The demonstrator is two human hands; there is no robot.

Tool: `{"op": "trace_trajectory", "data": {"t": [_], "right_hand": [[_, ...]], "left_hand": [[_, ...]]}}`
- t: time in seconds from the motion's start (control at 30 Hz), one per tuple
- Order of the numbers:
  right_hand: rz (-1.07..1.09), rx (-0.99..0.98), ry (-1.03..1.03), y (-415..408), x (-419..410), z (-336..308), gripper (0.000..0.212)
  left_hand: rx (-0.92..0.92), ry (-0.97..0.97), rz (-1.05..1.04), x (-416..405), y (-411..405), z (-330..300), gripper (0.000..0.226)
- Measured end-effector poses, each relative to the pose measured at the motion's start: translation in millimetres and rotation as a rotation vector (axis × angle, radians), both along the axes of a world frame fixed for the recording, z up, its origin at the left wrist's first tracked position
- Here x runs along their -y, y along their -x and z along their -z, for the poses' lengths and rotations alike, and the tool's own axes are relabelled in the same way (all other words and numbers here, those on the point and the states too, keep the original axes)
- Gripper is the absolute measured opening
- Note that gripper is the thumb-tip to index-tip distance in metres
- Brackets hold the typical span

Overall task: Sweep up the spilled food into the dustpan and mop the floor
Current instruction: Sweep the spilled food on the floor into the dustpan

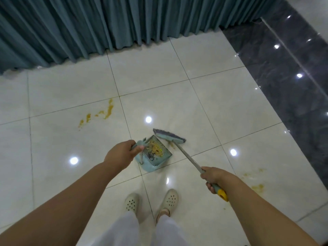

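Observation:
A light blue dustpan (166,158) stands on the white tiled floor, with a pile of yellow-brown spilled food (155,149) inside it. My left hand (122,154) grips the top of the dustpan's upright handle. My right hand (213,177) holds the metal shaft of a broom near its blue and yellow grip. The broom head (169,136), blue with dark bristles, rests at the dustpan's open far edge. A small brown smear (171,145) lies on the floor just under the broom head.
Orange-yellow stains mark the floor at the left (99,113) and at the right (258,187). A teal curtain (106,23) hangs along the far side. A dark marble strip (287,77) borders the tiles on the right. My feet in white clogs (152,201) stand below.

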State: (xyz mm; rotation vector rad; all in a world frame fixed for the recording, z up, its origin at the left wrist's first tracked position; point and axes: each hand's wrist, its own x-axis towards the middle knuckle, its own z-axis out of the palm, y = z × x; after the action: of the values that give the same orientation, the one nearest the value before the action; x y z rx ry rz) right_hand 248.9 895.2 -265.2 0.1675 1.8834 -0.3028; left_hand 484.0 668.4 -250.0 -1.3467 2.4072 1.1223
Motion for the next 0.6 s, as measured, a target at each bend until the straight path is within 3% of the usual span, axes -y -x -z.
{"op": "trace_trajectory", "data": {"t": [0.47, 0.6], "right_hand": [[0.013, -0.095, -0.144, -3.6, -66.0, -25.5, 0.048], [0.177, 0.005, -0.063, 3.8, -79.4, -42.3, 0.043]], "left_hand": [[-0.016, 0.029, 0.061, -10.4, 10.0, 2.3, 0.044], [-0.031, 0.023, 0.095, -9.6, 10.4, -1.0, 0.046]]}}
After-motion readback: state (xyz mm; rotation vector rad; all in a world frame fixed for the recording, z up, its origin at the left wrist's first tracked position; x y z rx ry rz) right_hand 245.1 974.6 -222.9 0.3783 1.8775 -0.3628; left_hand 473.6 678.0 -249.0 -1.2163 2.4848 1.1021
